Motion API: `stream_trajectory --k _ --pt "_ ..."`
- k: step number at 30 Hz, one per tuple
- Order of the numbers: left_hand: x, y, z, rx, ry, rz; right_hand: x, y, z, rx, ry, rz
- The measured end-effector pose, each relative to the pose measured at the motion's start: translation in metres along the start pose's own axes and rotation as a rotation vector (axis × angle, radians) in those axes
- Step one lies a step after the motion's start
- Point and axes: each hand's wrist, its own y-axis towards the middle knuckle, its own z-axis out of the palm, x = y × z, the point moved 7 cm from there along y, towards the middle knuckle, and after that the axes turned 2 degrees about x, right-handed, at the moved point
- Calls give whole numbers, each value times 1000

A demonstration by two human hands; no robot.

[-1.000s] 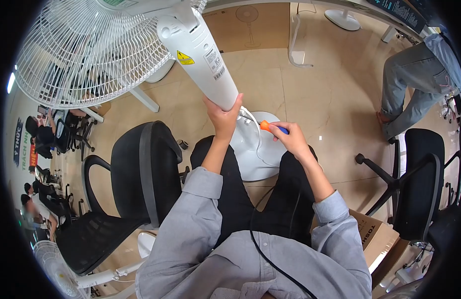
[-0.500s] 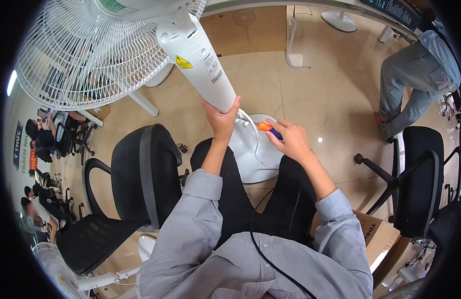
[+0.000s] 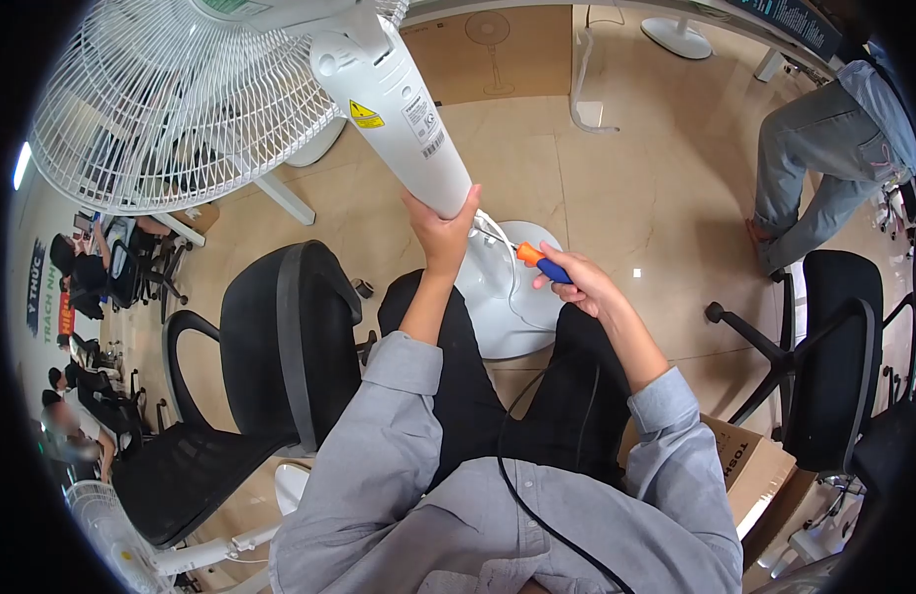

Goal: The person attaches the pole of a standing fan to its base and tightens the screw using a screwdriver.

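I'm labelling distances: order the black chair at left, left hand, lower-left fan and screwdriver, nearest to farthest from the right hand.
1. Screwdriver, in the right hand.
2. Left hand, to its left.
3. Black chair, farther left.
4. Fan, lower left.

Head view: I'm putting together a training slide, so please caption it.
Left hand grips the white fan column; right hand holds an orange-and-blue screwdriver.
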Motion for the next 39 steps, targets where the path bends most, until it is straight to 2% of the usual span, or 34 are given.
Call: stream_trajectory --k 2,5,8,11,15,20,23,26,29,32,35,39 --pt "1 1 0 19 -7 -27 -3 4 -3 36 39 -31" --pt "4 0 2 70 -10 -78 10 0 -4 -154 -302 -101" --pt "6 -1 1 83 -6 -83 35 -7 4 -356 -862 -301" --pt "3 0 2 80 2 -57 57 -24 30 -467 -999 -420" --pt "5 2 2 70 1 -17 55 -22 27 -468 -1005 -385" --pt "9 0 1 73 -13 -15 34 -2 2 -375 -753 -311" --pt "8 1 2 76 -13 -23 29 2 -4 -380 -776 -369" --pt "7 0 2 79 -12 -28 40 -17 15 -447 -892 -524" --pt "6 1 3 78 -20 -28 44 -26 24 -520 -1072 -788" --pt "5 1 3 78 -26 -38 42 -31 34 -545 -1342 -959" --pt "6 1 2 84 -23 -42 34 -35 45 -612 -1587 -974" --pt "5 1 2 90 -19 -60 31 -44 54 -662 -1625 -1130"
